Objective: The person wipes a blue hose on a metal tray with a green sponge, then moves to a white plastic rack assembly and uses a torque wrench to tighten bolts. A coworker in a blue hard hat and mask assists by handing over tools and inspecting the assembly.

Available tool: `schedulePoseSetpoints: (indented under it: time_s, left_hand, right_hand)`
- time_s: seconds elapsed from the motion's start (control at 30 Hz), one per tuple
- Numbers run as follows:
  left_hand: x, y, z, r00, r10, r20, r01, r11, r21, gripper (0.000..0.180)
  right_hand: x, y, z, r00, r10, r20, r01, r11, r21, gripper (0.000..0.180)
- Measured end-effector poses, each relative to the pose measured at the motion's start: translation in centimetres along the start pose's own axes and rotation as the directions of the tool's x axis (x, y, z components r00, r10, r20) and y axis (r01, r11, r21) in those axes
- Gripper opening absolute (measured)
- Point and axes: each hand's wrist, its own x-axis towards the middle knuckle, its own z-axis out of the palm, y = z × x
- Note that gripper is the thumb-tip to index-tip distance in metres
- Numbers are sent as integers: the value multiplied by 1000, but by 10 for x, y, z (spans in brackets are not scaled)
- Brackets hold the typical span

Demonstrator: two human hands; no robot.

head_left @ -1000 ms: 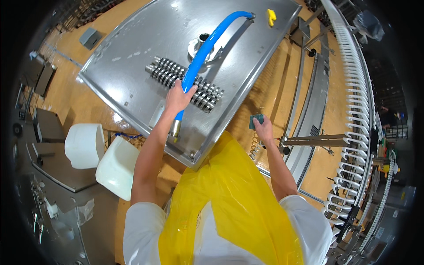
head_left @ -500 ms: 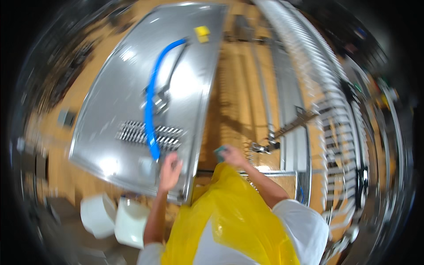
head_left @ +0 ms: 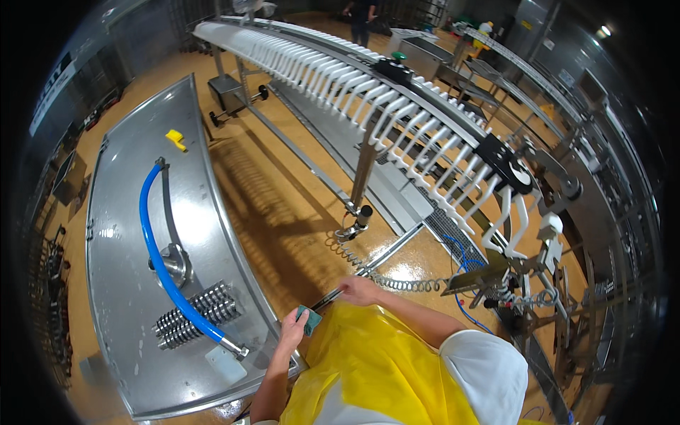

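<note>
My left hand (head_left: 292, 329) pinches a green scouring pad (head_left: 312, 320) beside the steel table's near right corner, in front of my yellow apron (head_left: 368, 361). To its right, my right hand (head_left: 360, 291) is closed with the fingers curled; I cannot make out whether anything is in it. The steel table (head_left: 127, 191) holds a blue hose (head_left: 156, 262) with metal end fittings. Under and beside the hose lie a pair of ridged metal screws (head_left: 205, 309) and a round metal part (head_left: 182, 263). A pale flat piece (head_left: 227, 365) rests near the hose's near end.
A long conveyor with white curved rods (head_left: 340, 88) runs from the far left to the right, above the tan floor (head_left: 276, 241). A coiled metal line (head_left: 411, 285) stretches beside my right hand. A yellow object (head_left: 176, 139) lies on the far table. A person (head_left: 361, 18) stands far back.
The green pad has passed from my right hand to my left. My view has swung right, so the table sits further left and more conveyor shows. My hands have come closer together.
</note>
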Motion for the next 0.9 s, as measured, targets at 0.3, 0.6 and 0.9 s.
schedulePoseSetpoints:
  time_s: [0.3, 0.6, 0.9]
  left_hand:
    - [8, 22, 67, 967, -159, 200, 150, 987, 62, 32]
    - [21, 131, 208, 908, 151, 391, -364, 748, 556, 43]
    - [67, 455, 508, 506, 428, 749, -733, -244, 634, 56]
  right_hand:
    - [-159, 144, 21, 862, 506, 27, -503, 862, -64, 37]
    - [-301, 266, 68, 869, 493, -43, -476, 857, 197, 32]
    - [-288, 222, -11, 807, 465, -364, -385, 881, 274, 38]
